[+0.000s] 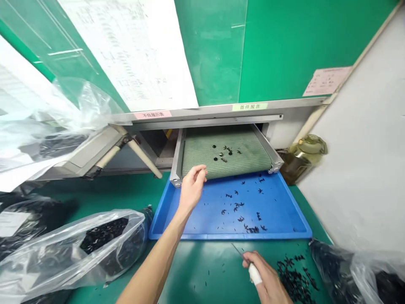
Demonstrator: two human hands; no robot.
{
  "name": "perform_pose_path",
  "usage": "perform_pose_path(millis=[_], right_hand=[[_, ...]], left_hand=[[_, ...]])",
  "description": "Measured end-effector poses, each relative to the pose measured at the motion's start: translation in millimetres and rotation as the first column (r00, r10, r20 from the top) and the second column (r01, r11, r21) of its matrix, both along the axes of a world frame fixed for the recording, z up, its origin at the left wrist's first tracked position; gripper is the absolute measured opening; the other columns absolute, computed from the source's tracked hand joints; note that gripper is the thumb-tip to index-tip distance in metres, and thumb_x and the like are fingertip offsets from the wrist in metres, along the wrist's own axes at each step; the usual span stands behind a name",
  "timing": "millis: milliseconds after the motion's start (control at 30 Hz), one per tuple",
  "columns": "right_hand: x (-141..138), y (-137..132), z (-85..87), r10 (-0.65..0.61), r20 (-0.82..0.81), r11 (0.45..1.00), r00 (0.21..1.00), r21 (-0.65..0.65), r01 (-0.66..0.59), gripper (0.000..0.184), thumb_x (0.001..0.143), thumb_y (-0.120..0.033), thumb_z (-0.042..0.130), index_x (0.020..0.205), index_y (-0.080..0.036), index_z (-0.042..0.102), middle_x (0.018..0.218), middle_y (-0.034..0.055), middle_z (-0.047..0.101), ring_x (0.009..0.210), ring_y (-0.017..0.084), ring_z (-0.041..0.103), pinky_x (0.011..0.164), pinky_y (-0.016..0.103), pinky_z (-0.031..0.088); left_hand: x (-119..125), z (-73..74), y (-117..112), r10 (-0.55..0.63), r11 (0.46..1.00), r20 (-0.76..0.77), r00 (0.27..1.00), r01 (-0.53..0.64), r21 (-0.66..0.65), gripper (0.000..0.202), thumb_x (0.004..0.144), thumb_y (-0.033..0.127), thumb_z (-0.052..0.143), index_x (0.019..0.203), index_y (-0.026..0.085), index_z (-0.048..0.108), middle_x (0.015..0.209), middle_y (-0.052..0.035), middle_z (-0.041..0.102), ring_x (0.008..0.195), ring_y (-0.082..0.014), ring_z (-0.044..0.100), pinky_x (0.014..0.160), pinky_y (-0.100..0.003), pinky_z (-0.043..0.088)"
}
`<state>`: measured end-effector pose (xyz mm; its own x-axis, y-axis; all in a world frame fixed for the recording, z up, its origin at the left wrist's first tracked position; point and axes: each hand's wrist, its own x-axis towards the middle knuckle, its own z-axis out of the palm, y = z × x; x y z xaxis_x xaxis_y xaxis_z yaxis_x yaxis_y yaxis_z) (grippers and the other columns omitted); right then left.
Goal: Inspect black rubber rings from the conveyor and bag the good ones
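My left hand [192, 188] is over the near left corner of a green ribbed conveyor belt [202, 145], above the rim of a blue tray [171, 207]. Its fingers are curled in towards the thumb; whether anything small sits between them I cannot make out. Low in the view, in front of the tray, my right hand [264, 276] grips a thin metal-tipped tool [238, 250] with a white part at the palm. Small black plastic parts [239, 219] lie scattered in the tray. More small dark pieces [224, 154] rest on the belt.
A heap of black parts [294, 274] lies on the green table right of my right hand. Clear bags of black parts stand at left [107, 236] and right [344, 270]. A greenish jug [305, 156] is by the wall. A metal frame [209, 122] crosses above the belt.
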<state>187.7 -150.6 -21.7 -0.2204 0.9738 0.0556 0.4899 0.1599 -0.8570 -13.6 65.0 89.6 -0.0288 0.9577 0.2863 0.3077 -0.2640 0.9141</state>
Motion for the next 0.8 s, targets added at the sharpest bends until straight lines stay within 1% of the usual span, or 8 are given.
perform_pose_path(millis=[67, 167, 267, 367, 533, 633, 700, 800], right_hand=[[0.5, 15.2, 6.6, -0.019, -0.104, 1.0, 0.994, -0.012, 0.018, 0.039, 0.083, -0.019, 0.036, 0.117, -0.024, 0.054, 0.089, 0.0041, 0.066, 0.075, 0.016, 0.062, 0.068, 0.024, 0.049], [-1.6, 38.3, 20.3, -0.1, -0.161, 0.993, 0.982, -0.078, 0.089, 0.038, 0.09, -0.026, 0.031, 0.118, -0.022, 0.056, 0.065, 0.0015, 0.061, 0.055, 0.014, 0.054, 0.054, 0.023, 0.045], [-1.1, 59.6, 41.2, -0.202, -0.245, 0.975, 0.948, -0.145, 0.17, 0.043, 0.093, -0.033, 0.03, 0.129, -0.02, 0.048, 0.062, 0.0003, 0.058, 0.047, 0.011, 0.047, 0.045, 0.021, 0.04], [4.1, 79.0, 64.1, -0.236, -0.354, 0.967, 0.905, -0.175, 0.184, 0.047, 0.093, -0.033, 0.031, 0.138, -0.021, 0.035, 0.073, 0.0017, 0.062, 0.053, 0.011, 0.051, 0.049, 0.022, 0.045], [14.7, 101.8, 83.7, -0.221, -0.332, 0.975, 0.917, -0.103, 0.197, 0.041, 0.085, -0.022, 0.034, 0.122, -0.021, 0.051, 0.095, 0.0049, 0.062, 0.061, 0.01, 0.051, 0.055, 0.023, 0.047], [17.3, 108.0, 86.1, -0.281, -0.23, 0.96, 0.932, -0.074, 0.271, 0.039, 0.083, -0.021, 0.036, 0.115, -0.02, 0.058, 0.089, 0.003, 0.06, 0.053, 0.008, 0.044, 0.047, 0.02, 0.04], [17.7, 110.9, 86.5, -0.316, -0.173, 0.948, 0.933, -0.086, 0.305, 0.038, 0.083, -0.023, 0.037, 0.112, -0.018, 0.061, 0.078, 0.0014, 0.059, 0.05, 0.008, 0.041, 0.043, 0.019, 0.035], [16.6, 114.9, 86.7, -0.321, -0.119, 0.946, 0.94, -0.098, 0.31, 0.038, 0.085, -0.026, 0.039, 0.117, -0.019, 0.058, 0.066, -0.0016, 0.055, 0.049, 0.009, 0.042, 0.043, 0.019, 0.035]], left_hand=[[6.9, 8.9, 33.8, 0.034, 0.994, -0.308, 0.951, 0.0, 0.109, 0.027, 0.088, 0.027, 0.043, 0.103, 0.018, 0.063, 0.1, -0.0076, 0.064, 0.087, -0.0175, 0.058, 0.078, -0.03, 0.045], [23.9, 11.8, 77.7, -0.001, 0.99, -0.5, 0.866, 0.072, 0.122, 0.026, 0.086, 0.026, 0.048, 0.103, 0.018, 0.066, 0.104, -0.01, 0.064, 0.098, -0.0226, 0.056, 0.089, -0.034, 0.041], [39.5, 6.0, 104.4, -0.055, 0.991, -0.572, 0.818, 0.117, 0.071, 0.024, 0.081, 0.032, 0.057, 0.095, 0.017, 0.069, 0.098, -0.0121, 0.064, 0.097, -0.027, 0.056, 0.084, -0.036, 0.042], [47.5, 1.9, 116.8, -0.095, 0.989, -0.602, 0.793, 0.143, 0.032, 0.017, 0.08, 0.029, 0.057, 0.078, 0.018, 0.07, 0.089, -0.0112, 0.064, 0.09, -0.0266, 0.058, 0.079, -0.035, 0.042], [46.0, 12.9, 116.8, -0.072, 0.989, -0.548, 0.833, 0.131, 0.07, 0.016, 0.081, 0.025, 0.054, 0.075, 0.019, 0.067, 0.083, -0.0078, 0.063, 0.088, -0.0244, 0.057, 0.078, -0.033, 0.041], [40.3, 20.5, 94.9, -0.082, 0.99, -0.341, 0.937, 0.117, 0.084, 0.019, 0.085, 0.029, 0.049, 0.085, 0.019, 0.065, 0.078, -0.0035, 0.063, 0.076, -0.0183, 0.058, 0.071, -0.029, 0.042], [36.6, 18.9, 68.1, -0.169, 0.985, 0.028, 0.985, 0.17, -0.016, 0.018, 0.083, 0.032, 0.054, 0.088, 0.018, 0.063, 0.075, -0.0019, 0.064, 0.065, -0.0141, 0.058, 0.063, -0.026, 0.043], [33.5, 6.1, 19.1, -0.201, 0.919, 0.563, 0.802, 0.354, -0.176, 0.019, 0.074, 0.027, 0.068, 0.09, 0.017, 0.064, 0.087, -0.0045, 0.067, 0.07, -0.0125, 0.062, 0.06, -0.023, 0.044]])
